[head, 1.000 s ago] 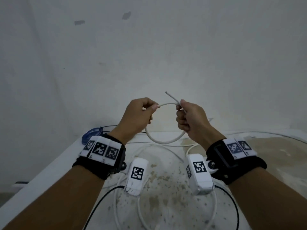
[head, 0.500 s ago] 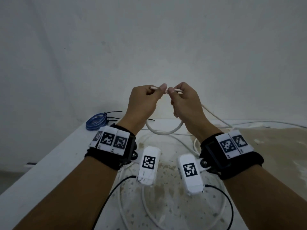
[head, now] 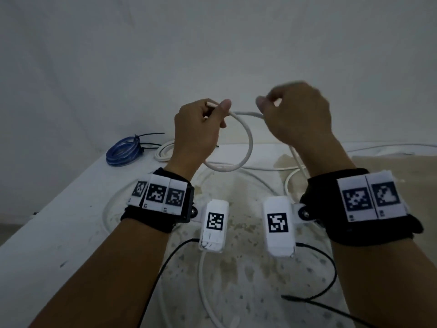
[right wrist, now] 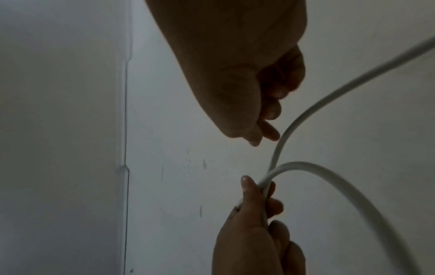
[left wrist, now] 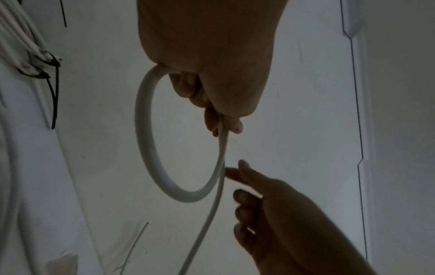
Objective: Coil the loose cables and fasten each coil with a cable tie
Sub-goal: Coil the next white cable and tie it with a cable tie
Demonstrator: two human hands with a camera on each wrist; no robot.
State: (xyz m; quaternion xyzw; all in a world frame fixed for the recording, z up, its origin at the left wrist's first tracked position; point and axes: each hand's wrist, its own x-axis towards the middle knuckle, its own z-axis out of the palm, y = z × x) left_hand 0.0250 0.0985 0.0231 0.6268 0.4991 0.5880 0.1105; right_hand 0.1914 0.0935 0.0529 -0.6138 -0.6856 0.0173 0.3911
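The tabletop (head: pixel 47 245) is carrying everything, and the white cable (head: pixel 249 143) is the largest thing on it: most of its length is lying in loose curves across the stained middle and running off toward the right edge, while one loop is hanging in the air above the far half.

The left hand (head: pixel 196 133) is pinching that loop at its top, thumb and forefinger clamped on two passes of the cable where they cross. The right hand (head: pixel 298 114) is hovering just beside the running strand; its fingers (left wrist: pixel 244 173) are curled loosely and slightly apart. In the wrist views they are sitting beside the strand, not clearly around it, and the head view is blurred, so I cannot tell whether they are gripping.

Risks, as I judge them: the stiff cable is likely storing spring, so a slack left pinch could let the single loop open. If the right hand is feeding without control, the next turn could come out twisted or a different size. The slack on the tabletop could also snag on itself.

Counting: one loose white cable; two finished coils at the far left corner, one white coil (head: pixel 165 151) and one blue coil (head: pixel 123 152); two black cable ties (left wrist: pixel 54 89) on the white coil.
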